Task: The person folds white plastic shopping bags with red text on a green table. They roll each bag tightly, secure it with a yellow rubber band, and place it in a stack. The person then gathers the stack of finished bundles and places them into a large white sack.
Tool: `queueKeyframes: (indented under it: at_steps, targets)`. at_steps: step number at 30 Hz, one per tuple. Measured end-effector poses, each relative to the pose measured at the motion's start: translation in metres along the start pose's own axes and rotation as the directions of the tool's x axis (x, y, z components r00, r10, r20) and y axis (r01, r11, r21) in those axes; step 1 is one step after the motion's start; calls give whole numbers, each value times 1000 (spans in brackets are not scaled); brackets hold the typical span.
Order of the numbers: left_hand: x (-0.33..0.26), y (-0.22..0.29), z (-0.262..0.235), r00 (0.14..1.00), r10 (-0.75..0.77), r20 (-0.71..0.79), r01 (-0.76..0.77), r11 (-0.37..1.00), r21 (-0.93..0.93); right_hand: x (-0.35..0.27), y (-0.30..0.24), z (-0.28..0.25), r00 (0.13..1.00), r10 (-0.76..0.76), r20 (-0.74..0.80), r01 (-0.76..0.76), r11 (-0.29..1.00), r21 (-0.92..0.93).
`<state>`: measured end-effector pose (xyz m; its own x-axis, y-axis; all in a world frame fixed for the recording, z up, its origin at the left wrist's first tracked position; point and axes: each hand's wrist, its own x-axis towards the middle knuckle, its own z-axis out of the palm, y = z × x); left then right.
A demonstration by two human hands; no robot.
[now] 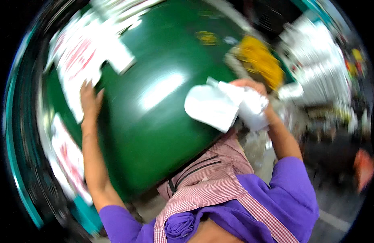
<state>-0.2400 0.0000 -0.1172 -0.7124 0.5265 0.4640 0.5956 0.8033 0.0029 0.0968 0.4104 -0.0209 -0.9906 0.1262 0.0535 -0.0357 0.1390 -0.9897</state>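
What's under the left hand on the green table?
The left hand presses flat on a white garment with red print, which lies on the green table. Whatever lies beneath that garment is covered; motion blur hides detail.

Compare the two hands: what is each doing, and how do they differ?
The left hand lies flat and open on a white printed garment spread on the green table; the right hand is closed around bunched white fabric. The left hand reaches out far to the table's left side; the right hand is raised over the table's right edge. Both touch white cloth; both arms wear purple sleeves.
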Motion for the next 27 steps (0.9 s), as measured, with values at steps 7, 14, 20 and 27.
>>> queueKeyframes:
  at_steps: [7, 14, 20, 27]
  targets:
    - [35, -49, 41, 990, -66, 122, 53, 993, 104, -130, 29, -269, 400, -363, -841, 112, 931, -348]
    - [-18, 14, 2, 990, 14, 138, -14, 1000, 0, -160, 204, -392, 96, -130, -987, -416, 896, -158]
    - [-18, -61, -13, 954, -153, 257, 158, 987, 2, -108, 324, -442, 236, -42, -971, -692, 694, -198]
    - [1, -1, -31, 992, -6, 127, -7, 995, 98, -157, 295, -486, 564, 205, -800, -800, -105, -591]
